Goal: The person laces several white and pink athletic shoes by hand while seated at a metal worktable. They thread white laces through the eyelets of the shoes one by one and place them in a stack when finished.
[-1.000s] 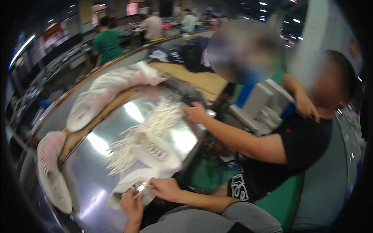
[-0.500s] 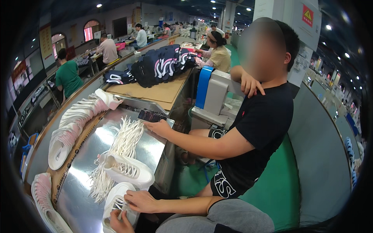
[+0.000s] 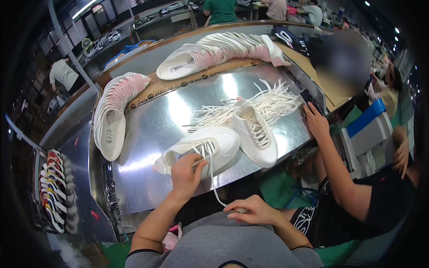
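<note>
A white sneaker [image 3: 219, 136] lies in front of me on the metal tabletop, toe to the right and laces partly threaded. My left hand [image 3: 187, 173] is at its opening, fingertips pinched on a shoelace beside the eyelets. From those eyelets a long white shoelace [image 3: 212, 176] runs down toward my body. Its lower end is in the closed fingers of my right hand [image 3: 252, 210], close to my lap. A second white sneaker [image 3: 257, 138], laced, stands just to the right, its toe pointing toward me.
A pile of loose white laces [image 3: 277, 105] lies behind the shoes. Nested rows of white-pink shoe uppers [image 3: 223, 47] line the back edge and left side [image 3: 111, 120]. A co-worker's hand [image 3: 317, 119] holds a phone [image 3: 308, 96] at the right edge. A sewing machine [image 3: 364, 125] stands beyond.
The view has swung left and downward. Both my hands were together at the sneaker's laces; my right hand has drawn back toward my body with a shoelace, while my left stays at the shoe.
</note>
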`<state>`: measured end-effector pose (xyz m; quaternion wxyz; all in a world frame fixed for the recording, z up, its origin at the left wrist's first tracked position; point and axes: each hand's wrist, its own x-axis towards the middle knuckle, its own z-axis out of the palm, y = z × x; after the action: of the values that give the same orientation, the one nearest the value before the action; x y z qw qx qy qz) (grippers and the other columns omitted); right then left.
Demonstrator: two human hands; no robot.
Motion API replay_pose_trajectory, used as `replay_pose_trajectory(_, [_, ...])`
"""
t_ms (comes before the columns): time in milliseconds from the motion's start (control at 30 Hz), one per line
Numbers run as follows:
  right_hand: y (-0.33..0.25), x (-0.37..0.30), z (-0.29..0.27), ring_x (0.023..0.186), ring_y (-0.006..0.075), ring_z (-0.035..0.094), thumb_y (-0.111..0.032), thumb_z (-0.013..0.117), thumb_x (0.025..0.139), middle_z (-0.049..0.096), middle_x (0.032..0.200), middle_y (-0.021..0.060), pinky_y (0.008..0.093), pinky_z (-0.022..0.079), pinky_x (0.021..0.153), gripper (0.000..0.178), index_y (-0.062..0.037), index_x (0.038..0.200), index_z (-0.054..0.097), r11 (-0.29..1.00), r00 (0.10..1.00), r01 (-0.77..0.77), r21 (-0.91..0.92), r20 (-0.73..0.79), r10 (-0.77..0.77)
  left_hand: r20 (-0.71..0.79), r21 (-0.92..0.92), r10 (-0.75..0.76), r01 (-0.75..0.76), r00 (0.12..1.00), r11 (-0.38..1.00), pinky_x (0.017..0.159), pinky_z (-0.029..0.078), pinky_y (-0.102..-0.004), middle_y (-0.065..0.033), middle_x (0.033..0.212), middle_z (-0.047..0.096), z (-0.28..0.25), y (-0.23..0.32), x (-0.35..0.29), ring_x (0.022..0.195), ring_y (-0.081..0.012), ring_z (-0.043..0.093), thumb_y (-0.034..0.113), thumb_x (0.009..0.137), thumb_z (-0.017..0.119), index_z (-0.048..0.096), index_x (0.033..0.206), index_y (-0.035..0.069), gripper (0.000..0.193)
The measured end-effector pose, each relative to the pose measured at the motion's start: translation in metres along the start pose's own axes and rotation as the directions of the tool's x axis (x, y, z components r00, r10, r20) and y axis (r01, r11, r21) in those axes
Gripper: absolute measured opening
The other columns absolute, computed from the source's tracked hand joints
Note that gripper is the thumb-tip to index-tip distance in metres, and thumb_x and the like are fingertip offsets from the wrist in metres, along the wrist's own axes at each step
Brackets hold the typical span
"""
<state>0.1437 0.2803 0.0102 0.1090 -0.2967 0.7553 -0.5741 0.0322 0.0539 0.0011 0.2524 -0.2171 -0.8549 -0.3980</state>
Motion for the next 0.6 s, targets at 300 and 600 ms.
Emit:
replay_pose_trajectory(300, [0.037, 0.079, -0.015, 0.063, 0.0044, 0.055, -0.023, 0.069, 0.093, 0.063, 0.068, 0.0003, 0.0213, 0.044, 0.059, 0.023, -0.0014, 0.098, 0.070, 0.955, 0.857, -0.248, 0.164, -0.422, 0.295, 0.094, 0.024, 0.161, -0.164, 0.982, 0.986, 0.060, 0.047, -0.0405, -0.0111, 0.075, 0.062, -0.011, 0.035, -0.003, 0.068, -0.0310, 0.061, 0.006, 0.076, 0.077, 0.063, 0.085, 0.003, 0.017])
replay_pose_trajectory(600, [0.039, 0.023, 0.019, 0.089, 0.0095, 0.059, -0.012, 0.066, 0.093, 0.063, 0.093, 0.0003, 0.0259, 0.047, 0.081, 0.016, -0.0012, 0.105, 0.067, 0.883, 0.954, -0.296, 0.365, 0.076, 0.289, 0.189, -0.045, 0.009, -0.001, 0.982, 0.999, 0.062, 0.047, -0.0409, -0.0117, 0.079, 0.063, -0.017, 0.024, -0.005, 0.070, -0.0316, 0.061, 0.007, 0.076, 0.077, 0.065, 0.092, 0.003, 0.021])
